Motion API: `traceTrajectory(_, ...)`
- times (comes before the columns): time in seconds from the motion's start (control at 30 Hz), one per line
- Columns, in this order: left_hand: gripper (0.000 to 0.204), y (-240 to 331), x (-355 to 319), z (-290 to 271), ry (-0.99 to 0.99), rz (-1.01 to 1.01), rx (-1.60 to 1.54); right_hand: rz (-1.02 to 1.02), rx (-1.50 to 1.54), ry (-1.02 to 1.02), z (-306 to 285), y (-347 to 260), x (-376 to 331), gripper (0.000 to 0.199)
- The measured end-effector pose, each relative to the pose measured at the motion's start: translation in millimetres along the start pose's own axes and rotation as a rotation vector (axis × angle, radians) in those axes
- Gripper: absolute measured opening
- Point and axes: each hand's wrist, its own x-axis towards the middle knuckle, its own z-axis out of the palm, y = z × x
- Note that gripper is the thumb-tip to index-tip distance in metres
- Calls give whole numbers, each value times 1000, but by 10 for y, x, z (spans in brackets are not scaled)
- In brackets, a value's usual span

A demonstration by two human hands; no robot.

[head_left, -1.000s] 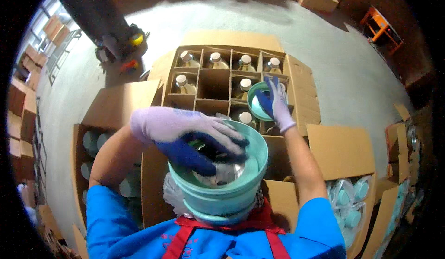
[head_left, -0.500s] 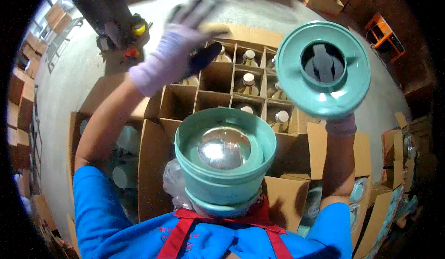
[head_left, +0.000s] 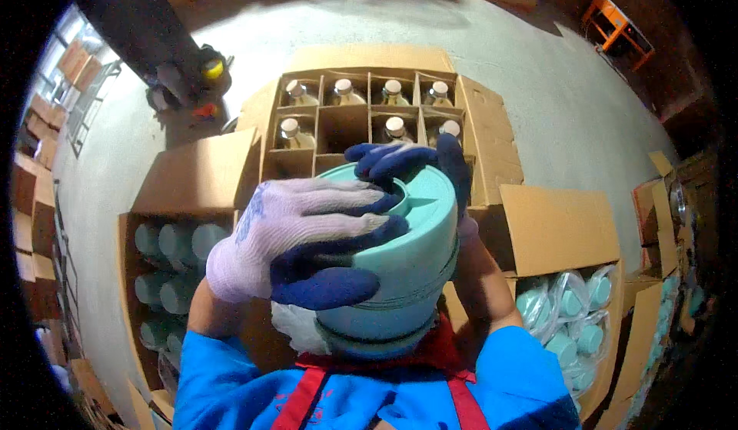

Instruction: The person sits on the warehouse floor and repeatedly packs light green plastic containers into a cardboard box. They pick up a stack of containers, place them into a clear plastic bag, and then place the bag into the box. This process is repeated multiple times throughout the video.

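A teal round lid (head_left: 427, 218) with a raised collar in its middle sits on top of a teal tub (head_left: 380, 318), held close in front of my chest. My left hand (head_left: 307, 234), in a pale lilac glove with dark blue fingers, lies over the lid's left side, fingers across the collar and thumb low along the wall. From the far right, my right hand (head_left: 451, 170) is wrapped over the lid's rim, its fingertips bent toward the collar. The lid hides the tub's inside. Whether lid and tub are fully joined, I cannot tell.
Ahead stands an open carton (head_left: 482, 134) with dividers and several white-capped clear bottles (head_left: 394, 128). An open carton (head_left: 184, 180) at left holds several round teal-grey pieces; another carton (head_left: 557, 234) at right holds bagged teal parts. Clear plastic (head_left: 298, 328) lies beside the tub.
The lid, held up at right in my right hand, has come down onto the tub and covers the clear dome inside. My left hand has moved from the far carton onto the lid.
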Motion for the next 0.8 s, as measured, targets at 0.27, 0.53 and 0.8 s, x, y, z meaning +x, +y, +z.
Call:
traceTrajectory(0.27,37,1,74,32,105,40,157,-130,-91,38,-16,54,13,82)
traceTrajectory(0.53,30,61,-94,134,310,-17,155,-195,-346,-173,-124,31,131,68)
traceTrajectory(0.8,38,140,-7,156,306,-18,197,-201,-356,-215,-125,60,197,74)
